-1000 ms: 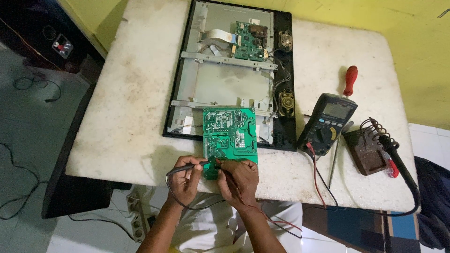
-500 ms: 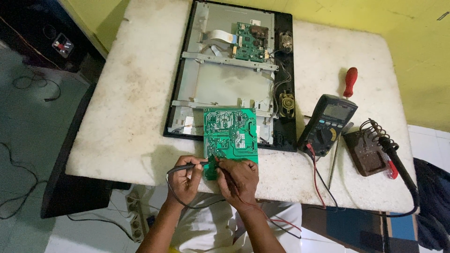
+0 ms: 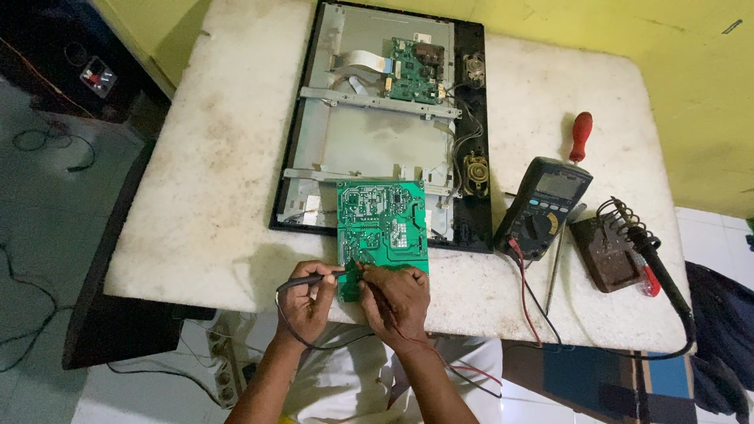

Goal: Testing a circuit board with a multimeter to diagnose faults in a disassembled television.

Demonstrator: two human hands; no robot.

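Your left hand [image 3: 305,302] pinches the black test probe [image 3: 302,280] in its fingers, tip aimed right at the near edge of the green circuit board [image 3: 381,228]. Your right hand [image 3: 399,298] is closed on the red test probe [image 3: 360,269], its tip touching the same edge of the board. The board lies at the near edge of the white counter [image 3: 212,196], overlapping the opened monitor back panel [image 3: 377,133]. To its right sit the multimeter [image 3: 543,206], a red-handled screwdriver [image 3: 580,137] and a soldering iron [image 3: 660,271] on its stand.
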